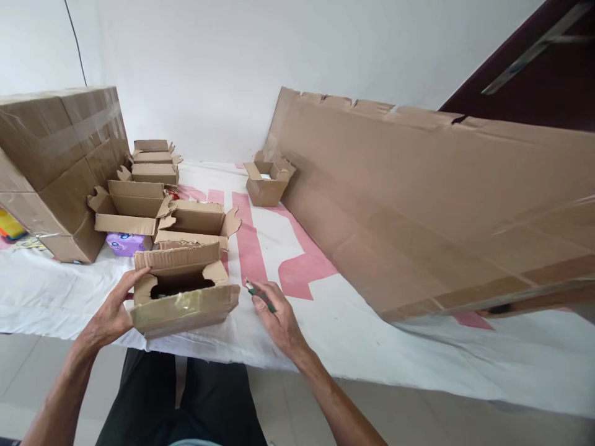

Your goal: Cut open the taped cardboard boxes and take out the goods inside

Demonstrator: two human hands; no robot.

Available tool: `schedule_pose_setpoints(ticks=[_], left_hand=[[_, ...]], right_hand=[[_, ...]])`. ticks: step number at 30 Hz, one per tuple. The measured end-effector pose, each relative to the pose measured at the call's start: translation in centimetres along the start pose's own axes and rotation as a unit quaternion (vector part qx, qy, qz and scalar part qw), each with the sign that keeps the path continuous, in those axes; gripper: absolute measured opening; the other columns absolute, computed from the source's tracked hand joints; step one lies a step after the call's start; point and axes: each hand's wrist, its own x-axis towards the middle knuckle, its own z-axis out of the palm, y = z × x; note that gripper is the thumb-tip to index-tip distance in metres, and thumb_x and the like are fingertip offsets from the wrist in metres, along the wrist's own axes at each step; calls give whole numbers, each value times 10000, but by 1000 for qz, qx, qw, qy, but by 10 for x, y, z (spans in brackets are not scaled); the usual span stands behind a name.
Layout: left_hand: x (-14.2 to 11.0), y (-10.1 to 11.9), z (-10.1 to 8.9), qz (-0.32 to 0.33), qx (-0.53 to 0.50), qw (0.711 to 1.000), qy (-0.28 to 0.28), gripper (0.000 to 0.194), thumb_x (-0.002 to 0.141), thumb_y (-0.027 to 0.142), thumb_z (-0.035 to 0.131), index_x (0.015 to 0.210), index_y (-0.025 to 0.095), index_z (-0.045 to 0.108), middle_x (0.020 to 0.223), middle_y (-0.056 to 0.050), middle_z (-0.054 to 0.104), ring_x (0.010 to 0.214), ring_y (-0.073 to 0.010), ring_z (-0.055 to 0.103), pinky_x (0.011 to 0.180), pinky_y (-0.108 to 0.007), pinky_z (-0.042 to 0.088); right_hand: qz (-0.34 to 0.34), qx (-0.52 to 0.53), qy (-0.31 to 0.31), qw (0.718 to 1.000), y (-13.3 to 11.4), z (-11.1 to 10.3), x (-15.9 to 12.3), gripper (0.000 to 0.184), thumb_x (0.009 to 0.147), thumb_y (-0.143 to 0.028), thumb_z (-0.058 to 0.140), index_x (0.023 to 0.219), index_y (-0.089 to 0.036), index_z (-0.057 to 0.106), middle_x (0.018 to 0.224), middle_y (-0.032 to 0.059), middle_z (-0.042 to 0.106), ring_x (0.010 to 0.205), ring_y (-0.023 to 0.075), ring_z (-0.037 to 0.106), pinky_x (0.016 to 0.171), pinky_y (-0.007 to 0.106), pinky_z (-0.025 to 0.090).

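Observation:
At the table's front edge is a small cardboard box (186, 310), its flaps standing up and its inside dark. My left hand (109, 314) grips its left side, thumb and fingers at the corner. To the right of the box, my right hand (276, 316) is closed around a small green-handled box cutter (260, 296), whose tip points up and left. The cutter is apart from the box. Just behind stands another open cardboard box (198, 222), with a purple packet (126, 244) to its left. What lies inside the front box I cannot make out.
More open boxes (130, 204) line the left side beside a tall taped carton (60, 167). A small box (267, 186) with something white inside stands at the back. A large cardboard sheet (418, 210) leans across the right. White-and-pink cloth (325, 334) covers the table.

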Motion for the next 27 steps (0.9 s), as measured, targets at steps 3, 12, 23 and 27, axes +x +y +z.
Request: schedule_pose_setpoints(ticks=[3, 12, 23, 27], left_hand=[[-4, 4, 2, -26, -8, 1000, -2, 920, 869, 566, 843, 1663, 345, 435, 1659, -139, 474, 1504, -390, 500, 1130, -497, 551], [-15, 12, 3, -64, -24, 997, -20, 1195, 754, 836, 802, 1731, 347, 320, 1719, -147, 410, 1559, -443, 414, 1207, -583, 465], [-18, 16, 0, -63, -38, 995, -62, 1498, 547, 857, 911, 1764, 320, 221, 1767, -175, 301, 1606, -484, 317, 1262, -623, 401], [-15, 15, -2, -60, -23, 996, -69, 1491, 548, 810, 942, 1760, 302, 238, 1726, -181, 355, 1569, -474, 375, 1240, -607, 435]], right_hand=[[-17, 75, 4, 997, -32, 16, 10, 382, 1093, -483, 517, 1314, -245, 718, 1239, 117, 725, 1070, 257, 736, 906, 388, 638], [-19, 164, -23, 986, -50, 18, 9, 440, 1104, -512, 504, 932, -247, 810, 1173, 117, 757, 1141, 296, 748, 893, 376, 657], [-123, -63, -50, 989, -32, 22, -20, 442, 990, -442, 689, 1408, -310, 634, 1457, 111, 647, 1291, 338, 695, 935, 444, 681], [-186, -117, 16, 976, -25, 45, -20, 390, 1026, -414, 653, 1387, -275, 606, 1375, 135, 656, 1231, 361, 707, 977, 519, 652]])
